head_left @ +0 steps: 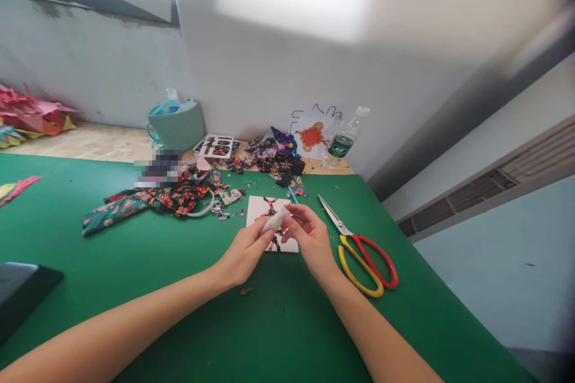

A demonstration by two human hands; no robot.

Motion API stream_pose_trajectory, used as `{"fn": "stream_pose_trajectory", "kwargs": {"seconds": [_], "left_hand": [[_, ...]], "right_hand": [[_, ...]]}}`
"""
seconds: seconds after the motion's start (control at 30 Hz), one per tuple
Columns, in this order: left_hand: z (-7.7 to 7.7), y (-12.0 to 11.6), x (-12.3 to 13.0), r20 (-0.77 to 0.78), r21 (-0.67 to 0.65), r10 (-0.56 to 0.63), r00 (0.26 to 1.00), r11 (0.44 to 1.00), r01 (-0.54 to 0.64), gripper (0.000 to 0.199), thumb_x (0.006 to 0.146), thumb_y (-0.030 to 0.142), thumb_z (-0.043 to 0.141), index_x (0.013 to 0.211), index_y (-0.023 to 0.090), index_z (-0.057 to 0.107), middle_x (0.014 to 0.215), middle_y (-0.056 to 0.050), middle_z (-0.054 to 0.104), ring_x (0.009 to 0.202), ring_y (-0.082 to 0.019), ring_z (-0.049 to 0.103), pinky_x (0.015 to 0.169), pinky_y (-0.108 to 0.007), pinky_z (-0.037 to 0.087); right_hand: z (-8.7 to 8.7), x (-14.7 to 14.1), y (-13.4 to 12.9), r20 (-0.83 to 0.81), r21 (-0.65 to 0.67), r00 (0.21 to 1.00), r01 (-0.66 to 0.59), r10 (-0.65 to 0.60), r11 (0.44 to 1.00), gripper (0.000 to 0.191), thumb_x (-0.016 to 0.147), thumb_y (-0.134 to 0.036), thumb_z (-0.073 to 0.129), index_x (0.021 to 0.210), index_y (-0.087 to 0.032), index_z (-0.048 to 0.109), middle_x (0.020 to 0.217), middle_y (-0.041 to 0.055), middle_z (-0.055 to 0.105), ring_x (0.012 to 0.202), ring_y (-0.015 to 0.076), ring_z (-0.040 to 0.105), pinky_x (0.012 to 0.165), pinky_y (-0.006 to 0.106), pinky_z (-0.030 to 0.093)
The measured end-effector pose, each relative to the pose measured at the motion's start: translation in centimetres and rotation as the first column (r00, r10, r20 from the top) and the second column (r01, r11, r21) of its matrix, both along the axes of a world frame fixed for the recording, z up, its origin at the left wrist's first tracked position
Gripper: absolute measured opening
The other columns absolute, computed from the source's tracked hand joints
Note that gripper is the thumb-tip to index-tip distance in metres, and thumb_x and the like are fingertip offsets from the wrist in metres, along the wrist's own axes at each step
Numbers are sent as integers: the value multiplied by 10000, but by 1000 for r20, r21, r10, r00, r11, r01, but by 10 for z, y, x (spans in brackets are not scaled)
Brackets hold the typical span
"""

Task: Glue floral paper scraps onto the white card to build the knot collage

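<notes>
Above a white card (254,208) with dark floral fabric pieces on it, both hands meet around a small whitish, soft-looking object (275,219). It tapers toward its upper right end, and its exact kind is not clear. My left hand (245,251) grips its lower left part between thumb and fingers. My right hand (311,239) has thumb and forefinger closed at the tapered end, with the other fingers curled. To the right of that hand lies a pair of scissors (354,245) with one red and one yellow handle. A thin blue stick (293,194) rests just behind the card.
Floral fabric (166,198) is bunched at the left back, by a white ring (202,206). Fabric scraps (274,155) pile near the wall, beside a water bottle (341,142). A green basket (177,122) stands behind. A dark device (27,293) sits at the left edge.
</notes>
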State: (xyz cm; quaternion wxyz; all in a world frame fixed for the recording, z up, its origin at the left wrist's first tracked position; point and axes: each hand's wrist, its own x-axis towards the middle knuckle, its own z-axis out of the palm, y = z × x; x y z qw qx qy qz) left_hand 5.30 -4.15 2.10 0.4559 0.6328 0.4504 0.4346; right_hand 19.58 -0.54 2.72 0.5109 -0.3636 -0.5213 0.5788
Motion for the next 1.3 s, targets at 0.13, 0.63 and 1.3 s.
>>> {"fn": "stream_pose_trajectory", "kwargs": {"seconds": [0.13,0.63,1.3], "left_hand": [[5,-1,2,4,11,48,999,999,-48,344,874,427,358,1089,197,497,745,13,522,643,-111,441,578,-208,345],[-4,5,-6,148,-98,3,989,995,12,324,821,453,453,814,141,540,605,38,407,425,-43,318,386,-175,251],[1,-4,-3,-583,386,264,768,922,-24,114,836,190,378,774,172,473,774,-38,503,656,-147,487,590,-259,382]], "right_hand": [[-2,-3,-2,-94,-36,995,-26,23,999,178,698,-270,645,845,-196,576,715,-18,605,536,91,555,474,225,489],[-6,-5,-5,-150,-111,988,-48,31,993,145,621,-248,705,674,-173,593,622,-25,583,499,86,521,478,228,485],[10,14,-11,602,784,514,-525,-611,331,297,807,-95,458,1079,-183,539,1003,106,595,867,213,541,756,373,454]]}}
